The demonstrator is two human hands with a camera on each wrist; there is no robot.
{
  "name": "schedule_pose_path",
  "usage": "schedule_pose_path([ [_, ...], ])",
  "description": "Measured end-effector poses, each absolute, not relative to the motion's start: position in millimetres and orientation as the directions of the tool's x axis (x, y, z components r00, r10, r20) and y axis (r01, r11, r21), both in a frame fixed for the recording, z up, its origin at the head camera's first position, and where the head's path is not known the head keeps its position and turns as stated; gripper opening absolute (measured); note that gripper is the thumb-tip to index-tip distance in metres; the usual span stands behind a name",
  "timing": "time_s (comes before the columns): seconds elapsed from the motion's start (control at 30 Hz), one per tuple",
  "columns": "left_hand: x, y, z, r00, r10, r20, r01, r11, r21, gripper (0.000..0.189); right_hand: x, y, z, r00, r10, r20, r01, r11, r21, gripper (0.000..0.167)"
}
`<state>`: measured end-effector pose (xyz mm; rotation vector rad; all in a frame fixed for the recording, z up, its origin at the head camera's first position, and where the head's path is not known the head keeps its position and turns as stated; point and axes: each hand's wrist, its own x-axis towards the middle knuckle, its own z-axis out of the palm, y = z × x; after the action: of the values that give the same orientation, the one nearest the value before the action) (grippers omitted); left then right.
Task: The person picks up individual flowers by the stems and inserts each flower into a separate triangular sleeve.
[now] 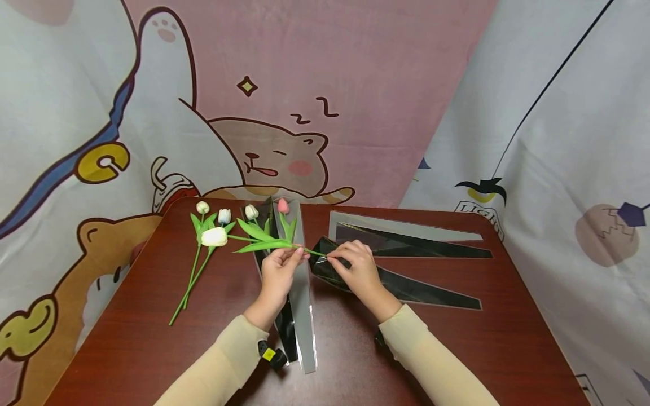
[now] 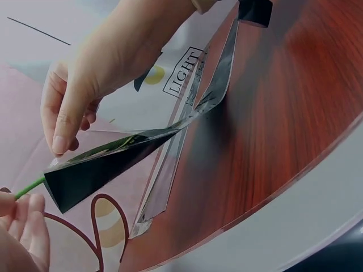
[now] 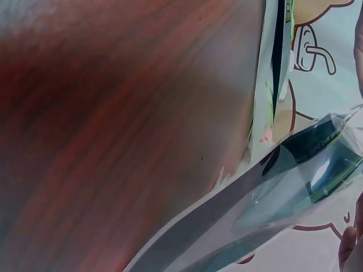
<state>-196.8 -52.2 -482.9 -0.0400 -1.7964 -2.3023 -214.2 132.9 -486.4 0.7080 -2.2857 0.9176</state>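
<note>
- Cream sleeves [image 1: 218,361] ran out of my view.
- Left hand [image 1: 278,273] pinched a white tulip [image 1: 214,237], stem tip obscured.
- Right hand [image 1: 359,267] pinched the black wrapper's [image 2: 102,181] rim.

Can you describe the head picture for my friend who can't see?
A person's left hand holds a white tulip by its stem while the right hand pinches a dark sleeve. Other tulips and sleeves lie on a brown table.

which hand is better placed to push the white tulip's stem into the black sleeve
Left, most likely: the left hand holds the white tulip by its stem, which points into the black sleeve, while the right hand pinches the sleeve's edge.
</note>
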Motion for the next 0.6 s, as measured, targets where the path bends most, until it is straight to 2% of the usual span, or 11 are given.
schedule_pose_path([
  [0.17,-197.1,-51.4,-481.8,-0.981,-0.145,0.125,0.137,-0.077,0.988,0.020,-215.3,131.3,-483.1,-0.676,-0.253,0.692,-0.667,0.609,-0.429,0.007],
  [0.37,-195.9,-51.0,-477.5,-0.986,-0.082,0.143,0.129,0.150,0.980,0.013,-214.9,128.6,-481.5,-0.675,-0.267,0.688,-0.674,0.604,-0.426,0.006],
  [0.5,-195.6,-50.9,-475.3,-0.989,-0.035,0.143,0.134,0.192,0.972,0.012,-214.6,127.8,-482.5,-0.674,-0.276,0.685,-0.675,0.607,-0.420,0.006],
  [0.6,-195.5,-50.8,-472.5,-0.990,-0.012,0.140,0.136,0.167,0.976,0.015,-215.0,127.7,-483.2,-0.680,-0.270,0.682,-0.670,0.606,-0.428,0.005],
])
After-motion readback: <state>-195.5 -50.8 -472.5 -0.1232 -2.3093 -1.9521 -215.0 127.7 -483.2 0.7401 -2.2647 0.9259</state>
